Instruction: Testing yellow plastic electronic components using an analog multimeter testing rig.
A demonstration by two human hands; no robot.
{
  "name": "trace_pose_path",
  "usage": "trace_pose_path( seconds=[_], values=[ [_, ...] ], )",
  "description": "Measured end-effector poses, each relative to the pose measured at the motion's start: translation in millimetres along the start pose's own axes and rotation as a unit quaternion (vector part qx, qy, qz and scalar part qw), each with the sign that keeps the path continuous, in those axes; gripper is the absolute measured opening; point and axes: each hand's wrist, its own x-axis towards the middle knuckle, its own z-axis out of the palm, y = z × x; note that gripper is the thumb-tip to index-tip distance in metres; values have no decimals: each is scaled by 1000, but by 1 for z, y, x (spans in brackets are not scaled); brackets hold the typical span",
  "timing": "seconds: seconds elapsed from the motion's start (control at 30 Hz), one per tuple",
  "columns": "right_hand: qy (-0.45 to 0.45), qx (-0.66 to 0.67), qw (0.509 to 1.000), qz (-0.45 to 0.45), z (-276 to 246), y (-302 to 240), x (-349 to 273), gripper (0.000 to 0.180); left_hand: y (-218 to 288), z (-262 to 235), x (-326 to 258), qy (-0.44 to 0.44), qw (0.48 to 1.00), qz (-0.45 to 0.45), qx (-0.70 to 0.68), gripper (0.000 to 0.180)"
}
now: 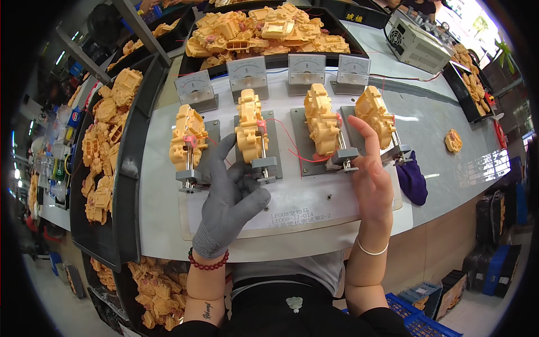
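Head view, near to far. Nearest to me, both forearms are entering from the lower edge, the left one wearing a red bead bracelet point(208, 263), the right one a thin white bangle point(373, 250).

The left hand point(229, 194), in a grey glove, is lying open with fingers spread on the white fixture board point(314, 203); its index finger is reaching up between the first yellow housing point(187, 136) and the second yellow housing point(250, 126), and its fingertips are sitting just beside the second clamp block point(264, 166). I am seeing nothing pinched in it.

The right hand point(370, 174), bare, is hovering open, fingers loosely extended, the index finger pointing up between the third yellow housing point(321, 118) and the fourth yellow housing point(375, 114). Whether it is touching the third clamp block point(345, 156) I cannot tell. It is holding nothing.

All four housings are standing upright in a row on grey plates, red wires point(289, 143) trailing from them.

Just right of the board, a dark purple cloth point(412, 178) is lying on the table point(449, 180).

Behind the housings, four analogue meters point(247, 73) are standing in a row. Farther back and along the left, black trays point(140, 101) are holding heaps of similar yellow parts, and a grey power supply point(416, 44) is sitting at the far right.
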Motion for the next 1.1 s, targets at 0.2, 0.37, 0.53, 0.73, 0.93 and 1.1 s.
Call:
trace_pose_path(
  seconds=[0.2,0.37,0.53,0.73,0.93,1.1],
  values=[
    [-43,-16,999,11,-2,1,-1,95,-1,-3,-2,0,1000,6,-6,92],
    [-57,-5,998,9,-6,5,-1,96,-1,-2,-2,5,1000,-8,1,92],
    [-32,-40,999,-4,-2,10,-2,96,-1,-7,-3,2,1000,-13,22,92],
    [-49,-54,997,-10,-8,4,-5,89,-1,-3,-3,-8,1000,-18,-7,94],
    [48,-427,881,-197,-1,-11,-28,89,-7,-4,-31,27,984,47,170,96],
    [80,-343,895,-272,-14,-17,-50,64,1,-9,-58,37,937,131,322,69]
  ],
)
